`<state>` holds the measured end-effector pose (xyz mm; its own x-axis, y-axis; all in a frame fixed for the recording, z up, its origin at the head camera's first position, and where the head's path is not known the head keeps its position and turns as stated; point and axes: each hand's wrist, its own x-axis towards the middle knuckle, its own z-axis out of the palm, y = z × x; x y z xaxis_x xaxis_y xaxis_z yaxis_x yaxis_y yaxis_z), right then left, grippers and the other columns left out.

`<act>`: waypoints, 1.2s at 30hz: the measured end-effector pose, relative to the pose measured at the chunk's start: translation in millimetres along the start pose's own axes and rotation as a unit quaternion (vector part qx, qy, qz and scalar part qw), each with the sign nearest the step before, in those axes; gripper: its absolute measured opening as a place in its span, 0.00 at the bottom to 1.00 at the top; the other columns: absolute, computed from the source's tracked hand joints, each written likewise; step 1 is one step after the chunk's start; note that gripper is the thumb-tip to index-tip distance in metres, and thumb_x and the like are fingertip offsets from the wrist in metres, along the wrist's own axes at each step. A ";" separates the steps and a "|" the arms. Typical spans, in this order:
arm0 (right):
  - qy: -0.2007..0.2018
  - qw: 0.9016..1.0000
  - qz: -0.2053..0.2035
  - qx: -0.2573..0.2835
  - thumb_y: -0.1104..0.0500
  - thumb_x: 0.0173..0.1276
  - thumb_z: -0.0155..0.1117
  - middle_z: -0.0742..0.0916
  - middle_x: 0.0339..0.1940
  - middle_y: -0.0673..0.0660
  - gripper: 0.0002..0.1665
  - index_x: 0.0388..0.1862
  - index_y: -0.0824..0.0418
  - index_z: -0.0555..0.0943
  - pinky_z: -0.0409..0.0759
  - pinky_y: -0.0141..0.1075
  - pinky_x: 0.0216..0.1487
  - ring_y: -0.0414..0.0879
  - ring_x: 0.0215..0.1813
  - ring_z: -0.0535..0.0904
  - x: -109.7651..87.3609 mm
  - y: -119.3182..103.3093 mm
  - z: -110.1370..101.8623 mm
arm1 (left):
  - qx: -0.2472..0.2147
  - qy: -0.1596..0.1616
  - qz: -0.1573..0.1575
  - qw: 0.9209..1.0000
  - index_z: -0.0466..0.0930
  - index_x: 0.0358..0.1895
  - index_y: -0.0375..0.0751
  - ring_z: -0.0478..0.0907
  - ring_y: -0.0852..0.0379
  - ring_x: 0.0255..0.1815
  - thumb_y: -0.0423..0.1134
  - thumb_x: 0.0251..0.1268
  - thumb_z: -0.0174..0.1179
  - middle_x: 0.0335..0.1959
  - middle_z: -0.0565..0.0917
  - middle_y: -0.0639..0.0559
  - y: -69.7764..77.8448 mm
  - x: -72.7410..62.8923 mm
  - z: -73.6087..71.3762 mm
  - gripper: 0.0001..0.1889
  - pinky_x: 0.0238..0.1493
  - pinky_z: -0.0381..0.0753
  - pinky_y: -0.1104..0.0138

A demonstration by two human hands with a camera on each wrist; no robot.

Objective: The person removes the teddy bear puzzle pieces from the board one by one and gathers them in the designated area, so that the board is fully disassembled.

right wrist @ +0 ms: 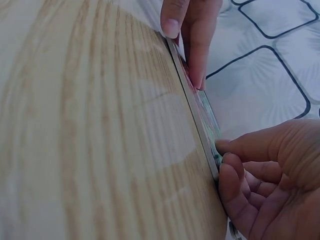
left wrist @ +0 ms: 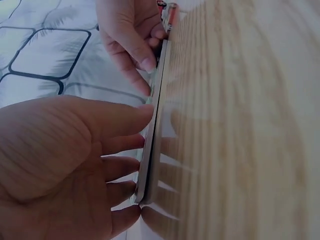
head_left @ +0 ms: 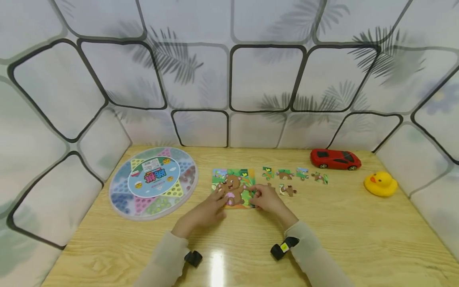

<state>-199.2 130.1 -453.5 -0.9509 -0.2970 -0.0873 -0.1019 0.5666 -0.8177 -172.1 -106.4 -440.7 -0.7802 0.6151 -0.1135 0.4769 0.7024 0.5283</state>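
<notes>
A jigsaw puzzle (head_left: 234,189) with a brown bear on a green background lies flat on the table in the head view. My left hand (head_left: 211,207) rests its fingertips on the puzzle's left and lower part, fingers fairly straight. At the puzzle's right edge, my right hand (head_left: 267,199) pinches a small green puzzle piece (right wrist: 218,158) between thumb and forefinger, the other fingers curled; most of that piece is hidden. In the left wrist view the puzzle's tray (left wrist: 152,130) appears edge-on, with left fingers along it.
Several loose puzzle pieces (head_left: 285,174) lie right of the puzzle; a brown one (head_left: 288,190) is nearest my right hand. A red toy car (head_left: 335,159) and yellow rubber duck (head_left: 381,184) stand farther right. A round board-game box (head_left: 153,183) lies left. A patterned wall rises behind.
</notes>
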 end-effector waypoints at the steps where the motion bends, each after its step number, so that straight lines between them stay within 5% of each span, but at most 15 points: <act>1: 0.000 1.000 0.001 0.000 0.68 0.60 0.65 0.77 0.17 0.51 0.21 0.54 0.68 0.78 0.69 0.29 0.20 0.39 0.15 0.71 -0.3 0.5 0.6 | 0.007 -0.008 0.001 1.000 0.58 0.70 0.30 0.40 0.36 0.75 0.39 0.70 0.53 0.73 0.49 0.31 0.9 -1.1 0.7 0.29 0.70 0.52 0.47; 12: 0.020 1.000 0.014 -0.005 0.68 0.58 0.66 0.77 0.18 0.51 0.17 0.48 0.70 0.79 0.67 0.28 0.18 0.39 0.14 0.68 -1.4 -1.3 2.9 | 0.041 -0.017 0.006 0.999 0.55 0.70 0.27 0.43 0.37 0.74 0.44 0.69 0.54 0.73 0.47 0.30 3.5 -3.0 3.0 0.34 0.71 0.50 0.50; 36: 0.031 0.999 0.004 -0.013 0.69 0.59 0.67 0.75 0.19 0.52 0.13 0.43 0.66 0.76 0.64 0.27 0.16 0.40 0.14 0.67 -2.9 -6.2 4.7 | 0.002 -0.050 0.021 0.998 0.51 0.72 0.30 0.37 0.37 0.75 0.46 0.68 0.56 0.74 0.42 0.31 -2.8 -5.1 -2.3 0.38 0.71 0.47 0.47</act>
<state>-194.4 123.8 -450.8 -0.9677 -0.2453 -0.0580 -0.1011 0.5886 -0.8021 -170.4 -112.3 -439.7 -0.7145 0.6773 -0.1753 0.5106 0.6762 0.5311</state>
